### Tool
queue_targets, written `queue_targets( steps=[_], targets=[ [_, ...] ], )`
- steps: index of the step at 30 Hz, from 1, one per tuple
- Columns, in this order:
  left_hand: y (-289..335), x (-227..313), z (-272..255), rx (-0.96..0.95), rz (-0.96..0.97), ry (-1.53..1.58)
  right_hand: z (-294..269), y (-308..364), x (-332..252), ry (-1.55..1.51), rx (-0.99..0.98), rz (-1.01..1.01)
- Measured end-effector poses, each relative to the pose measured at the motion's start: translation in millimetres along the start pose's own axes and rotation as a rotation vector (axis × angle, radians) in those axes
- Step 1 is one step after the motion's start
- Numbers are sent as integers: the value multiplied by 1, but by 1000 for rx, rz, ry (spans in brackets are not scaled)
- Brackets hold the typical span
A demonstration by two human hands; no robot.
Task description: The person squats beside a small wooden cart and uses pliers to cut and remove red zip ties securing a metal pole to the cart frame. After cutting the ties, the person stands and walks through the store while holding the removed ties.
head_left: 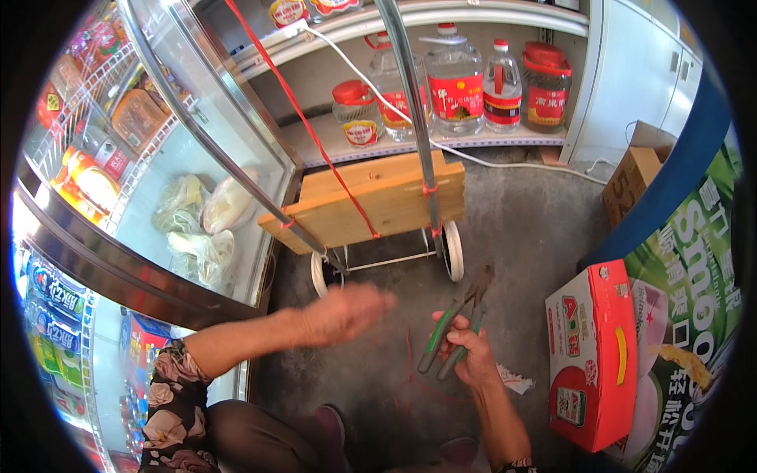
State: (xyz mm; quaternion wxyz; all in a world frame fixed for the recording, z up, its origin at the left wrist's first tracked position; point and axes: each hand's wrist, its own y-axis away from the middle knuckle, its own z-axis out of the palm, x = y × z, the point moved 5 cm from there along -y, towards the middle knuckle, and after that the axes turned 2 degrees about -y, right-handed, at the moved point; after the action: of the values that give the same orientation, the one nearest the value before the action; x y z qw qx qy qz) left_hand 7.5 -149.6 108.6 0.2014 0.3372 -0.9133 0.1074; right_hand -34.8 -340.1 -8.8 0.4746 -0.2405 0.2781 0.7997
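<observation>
My right hand (pixel 473 353) grips a pair of pliers (pixel 475 298) by its green and grey handles, with the rusty jaws pointing up and away. My left hand (pixel 344 314) is in the air just in front of a hand trolley's white wheel (pixel 318 273); motion smears its fingers. The trolley has a tubular metal frame (pixel 414 87) and a wooden board (pixel 378 189) across its lower part. Red ties (pixel 430 190) go round the tubes at the board. A red cord (pixel 303 118) runs down over the board.
A glass-door fridge (pixel 260 142) with drinks and bagged food stands at left. Large clear bottles (pixel 456 83) line the shelf (pixel 505 142) behind the trolley. At right are a red carton (pixel 591 355) and a cardboard box (pixel 635 165). Red string scraps (pixel 409 355) lie on the floor.
</observation>
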Motion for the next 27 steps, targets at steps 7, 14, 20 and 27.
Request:
queue_targets(
  steps=[7, 14, 20, 27],
  targets=[
    [-74, -22, -70, 544, 2, -359, 32, 2, 5, -109, -140, 144],
    [-106, -50, -57, 448, -210, -370, 41, -11, -9, -102, -297, 251],
    [-121, -53, -48, 484, -439, -441, 37, -12, -11, -9, -227, 157],
    [-125, -55, -46, 506, -481, -453, 22, -11, -4, -55, -184, 154]
  ],
)
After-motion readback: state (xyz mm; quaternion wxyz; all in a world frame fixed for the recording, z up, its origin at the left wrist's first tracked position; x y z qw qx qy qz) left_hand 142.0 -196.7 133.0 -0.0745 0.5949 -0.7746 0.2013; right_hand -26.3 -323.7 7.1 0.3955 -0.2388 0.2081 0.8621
